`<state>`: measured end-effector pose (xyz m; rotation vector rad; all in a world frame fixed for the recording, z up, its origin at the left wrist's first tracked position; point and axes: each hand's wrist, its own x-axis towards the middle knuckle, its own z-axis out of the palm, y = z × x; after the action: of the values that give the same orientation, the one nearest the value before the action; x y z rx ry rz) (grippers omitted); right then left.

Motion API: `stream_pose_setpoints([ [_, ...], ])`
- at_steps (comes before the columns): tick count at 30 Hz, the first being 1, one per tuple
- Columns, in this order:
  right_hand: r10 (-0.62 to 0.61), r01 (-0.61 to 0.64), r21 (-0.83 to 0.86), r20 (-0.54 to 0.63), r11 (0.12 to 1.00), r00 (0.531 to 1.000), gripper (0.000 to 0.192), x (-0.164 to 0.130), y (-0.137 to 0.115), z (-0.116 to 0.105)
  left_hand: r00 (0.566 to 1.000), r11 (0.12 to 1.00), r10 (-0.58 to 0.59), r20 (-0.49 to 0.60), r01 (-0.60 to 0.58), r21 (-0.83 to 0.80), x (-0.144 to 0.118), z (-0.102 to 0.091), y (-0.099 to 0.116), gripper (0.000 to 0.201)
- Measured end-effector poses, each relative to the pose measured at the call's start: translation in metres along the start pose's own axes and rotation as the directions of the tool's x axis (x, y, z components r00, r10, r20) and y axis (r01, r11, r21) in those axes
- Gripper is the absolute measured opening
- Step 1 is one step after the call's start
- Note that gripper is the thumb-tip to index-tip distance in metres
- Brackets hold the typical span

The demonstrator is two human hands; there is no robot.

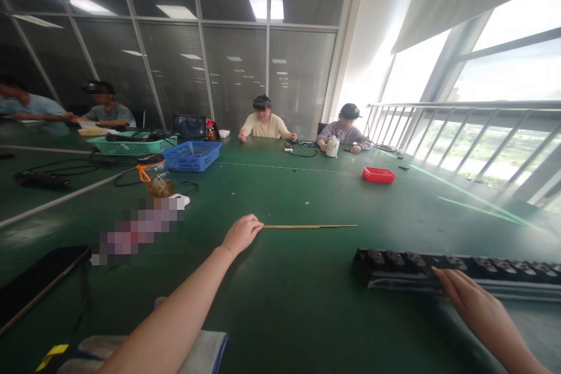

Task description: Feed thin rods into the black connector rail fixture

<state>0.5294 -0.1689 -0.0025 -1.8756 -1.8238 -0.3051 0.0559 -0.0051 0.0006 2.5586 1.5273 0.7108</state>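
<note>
My left hand [242, 235] reaches out over the middle of the green table, its fingers closed in a pinch. From the fingertips a thin wooden stick [298, 227] points right, lying level just above or on the tabletop. Its right part looks thinner and partly dark. At the lower right, my right hand [471, 298] has its fingers pressed together at the front edge of a long black box [397, 280]. Shiny metal pieces sit in a row along the box's top. Whatever those right fingertips pinch is too small to make out.
A blue basket [193, 156], a green basket [131, 145] and a jar with an orange strap [158, 178] stand at the left. A dark phone-like slab [39, 280] and grey cloth gloves [204, 350] lie nearer. Farther off are a red tray [379, 175] and several seated people.
</note>
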Motion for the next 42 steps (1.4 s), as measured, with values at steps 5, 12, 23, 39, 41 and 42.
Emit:
stream_pose_setpoints([
  [5,0.051,-0.056,-0.114,-0.048,0.992,0.998,0.025,-0.005,0.062,-0.002,1.000,1.000,-0.002,-0.006,0.002,-0.028,0.000,0.002,-0.003,0.029],
  [12,0.003,-0.016,-0.139,-0.089,0.990,0.996,0.016,-0.007,0.115,0.007,1.000,0.998,-0.019,-0.009,0.018,-0.061,0.002,0.004,-0.005,0.027],
  [23,-0.035,0.027,-0.026,-0.390,0.999,0.920,0.029,0.056,-0.090,-0.019,0.961,0.973,-0.189,-0.203,0.155,-0.172,0.002,0.003,-0.006,0.025],
  [39,-0.444,0.520,-0.060,0.444,0.852,0.778,0.032,0.119,-0.253,0.103,0.720,0.767,-0.628,-0.295,0.636,-0.082,-0.007,-0.007,-0.031,0.026],
  [41,-0.443,0.537,-0.082,0.469,0.840,0.764,0.030,0.122,-0.256,0.107,0.747,0.776,-0.617,-0.247,0.630,-0.032,-0.007,-0.007,-0.032,0.024],
  [42,-0.442,0.545,-0.093,0.480,0.833,0.757,0.031,0.122,-0.258,0.108,0.769,0.790,-0.598,-0.224,0.613,-0.003,-0.007,-0.006,-0.032,0.023],
])
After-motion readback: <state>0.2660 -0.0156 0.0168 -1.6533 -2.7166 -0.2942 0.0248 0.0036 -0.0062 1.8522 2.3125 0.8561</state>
